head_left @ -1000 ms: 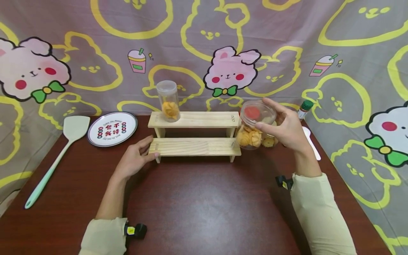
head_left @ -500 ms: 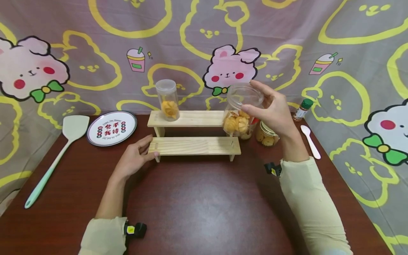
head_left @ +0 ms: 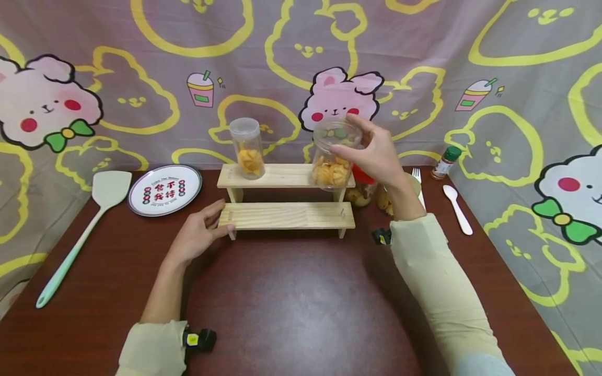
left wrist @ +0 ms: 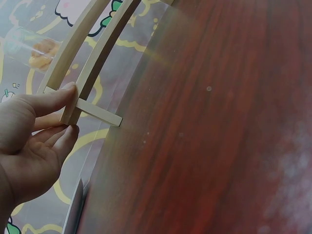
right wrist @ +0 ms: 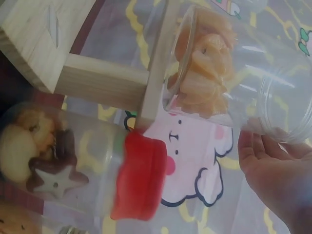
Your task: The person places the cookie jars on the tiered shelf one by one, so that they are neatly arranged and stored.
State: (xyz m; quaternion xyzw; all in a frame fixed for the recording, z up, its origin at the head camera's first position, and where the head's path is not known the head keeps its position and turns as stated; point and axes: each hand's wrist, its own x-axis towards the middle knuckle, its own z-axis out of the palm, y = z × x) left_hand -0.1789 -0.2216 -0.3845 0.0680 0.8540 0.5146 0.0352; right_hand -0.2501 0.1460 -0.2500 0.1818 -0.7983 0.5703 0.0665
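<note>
My right hand (head_left: pixel 376 154) grips a clear jar (head_left: pixel 331 173) of orange-yellow cookies by its lid, over the right end of the wooden rack's upper step. In the right wrist view, the jar's base (right wrist: pixel 183 73) is at the step's board; I cannot tell if it bears its weight. The two-step wooden rack (head_left: pixel 287 215) has its lower step's left end pinched by my left hand (head_left: pixel 197 235), thumb on one face and fingers on the other, as the left wrist view shows. A slimmer clear jar (head_left: pixel 247 151) of similar cookies stands upright on the upper step's left.
Right of the rack stands a red-lidded jar (right wrist: pixel 141 175) of mixed cookies. Beside it is another cookie jar (head_left: pixel 385 201), partly behind my right wrist. Farther right are a fork (head_left: pixel 417 174), a green-capped bottle (head_left: pixel 444 164) and a white spoon (head_left: pixel 456 209). A plate (head_left: pixel 164 190) and spatula (head_left: pixel 110 188) lie left.
My right hand has carried the clear jar up and leftward, from beside the rack to its upper step's right end. My left hand stays on the lower step.
</note>
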